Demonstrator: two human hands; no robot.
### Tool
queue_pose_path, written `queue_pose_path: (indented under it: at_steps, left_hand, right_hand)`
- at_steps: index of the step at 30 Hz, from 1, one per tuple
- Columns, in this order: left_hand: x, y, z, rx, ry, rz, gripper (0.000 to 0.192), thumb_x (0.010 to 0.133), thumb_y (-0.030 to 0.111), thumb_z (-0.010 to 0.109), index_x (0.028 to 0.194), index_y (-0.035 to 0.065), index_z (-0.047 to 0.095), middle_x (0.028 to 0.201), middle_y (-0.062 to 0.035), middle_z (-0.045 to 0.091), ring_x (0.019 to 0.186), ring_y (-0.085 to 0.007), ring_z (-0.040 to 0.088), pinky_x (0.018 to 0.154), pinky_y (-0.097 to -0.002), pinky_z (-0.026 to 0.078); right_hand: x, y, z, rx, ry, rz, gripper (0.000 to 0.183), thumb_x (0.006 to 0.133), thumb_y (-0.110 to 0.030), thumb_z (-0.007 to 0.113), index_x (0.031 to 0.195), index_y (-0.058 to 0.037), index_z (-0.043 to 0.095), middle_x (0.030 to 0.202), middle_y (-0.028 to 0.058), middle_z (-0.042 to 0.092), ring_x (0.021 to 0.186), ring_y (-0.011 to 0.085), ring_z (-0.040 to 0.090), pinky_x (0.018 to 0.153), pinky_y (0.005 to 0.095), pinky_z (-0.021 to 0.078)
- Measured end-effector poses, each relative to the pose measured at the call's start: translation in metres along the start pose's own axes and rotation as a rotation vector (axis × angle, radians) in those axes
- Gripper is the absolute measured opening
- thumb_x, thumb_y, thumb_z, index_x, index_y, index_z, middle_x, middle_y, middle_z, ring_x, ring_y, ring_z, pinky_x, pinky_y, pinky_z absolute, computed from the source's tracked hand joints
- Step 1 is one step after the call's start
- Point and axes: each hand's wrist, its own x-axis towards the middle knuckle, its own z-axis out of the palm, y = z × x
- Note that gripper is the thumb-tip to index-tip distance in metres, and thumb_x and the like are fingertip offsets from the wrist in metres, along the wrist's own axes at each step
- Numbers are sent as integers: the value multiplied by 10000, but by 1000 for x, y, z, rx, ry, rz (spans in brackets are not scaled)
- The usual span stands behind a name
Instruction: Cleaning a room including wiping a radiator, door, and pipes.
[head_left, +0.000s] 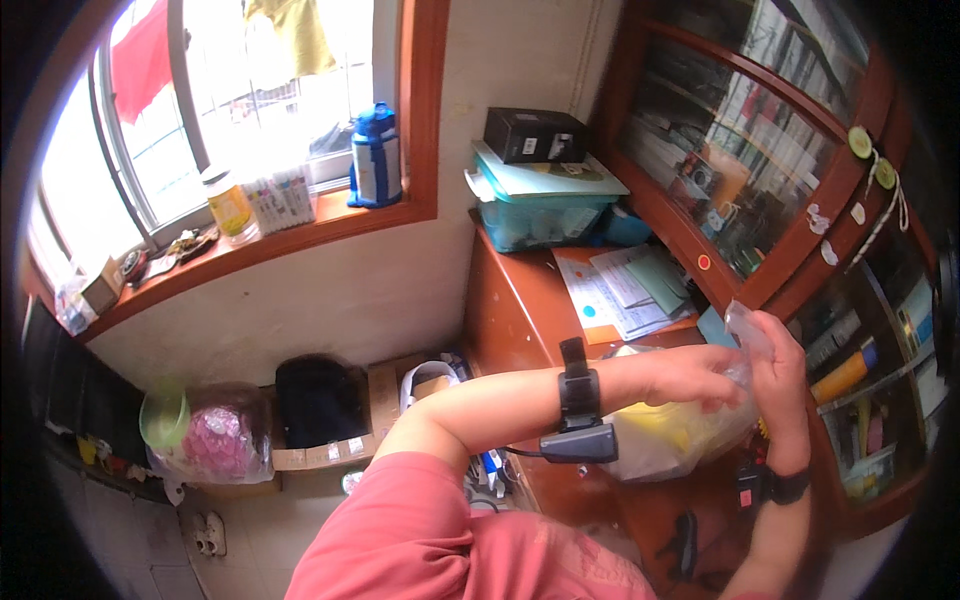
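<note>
A translucent plastic bag with something yellow inside rests on the reddish-brown wooden desk. My right hand is closed around the gathered neck of the bag, whose crumpled end sticks up past my fingers. From the other side, my left hand grips the bag just below, its fingers touching the plastic. My left forearm crosses in front of part of the bag. A black strap with a small dark box is around my left wrist; another black band circles the right.
Papers and a teal plastic bin with a black box on its lid lie beyond the bag. A glass-doored cabinet borders the desk. A blue-and-white bottle stands on the windowsill. Cardboard boxes line the wall.
</note>
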Motion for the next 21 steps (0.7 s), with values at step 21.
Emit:
queue_pose_path:
  at_steps: [21]
  left_hand:
    - [13,-39,-24,4,117,56,479,880,463,475,695,31,565,590,-36,500,556,-135,462,527,-270,364]
  right_hand:
    - [-12,8,-14,-49,-282,73,345,799,-157,588,1094,11,529,965,149,575,896,249,557,797,322,429]
